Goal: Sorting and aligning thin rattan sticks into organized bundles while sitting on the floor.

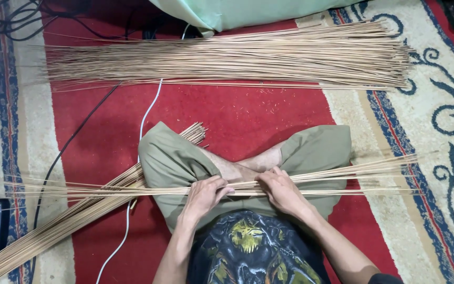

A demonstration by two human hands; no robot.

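Observation:
I sit cross-legged in olive shorts on a red patterned rug. A thin bunch of long pale sticks point(353, 176) lies across my lap, reaching far left and right. My left hand point(204, 194) grips this bunch near its middle, fingers curled over it. My right hand point(280, 189) holds the same bunch just to the right, thumb on top. The two hands almost touch.
A wide spread of the same sticks point(227, 60) lies across the rug ahead. Another thick bundle point(69, 221) runs diagonally under my left knee. A white cable point(143, 118) and a black cable point(64, 152) cross the rug. A pale green cushion point(227, 13) sits at the top.

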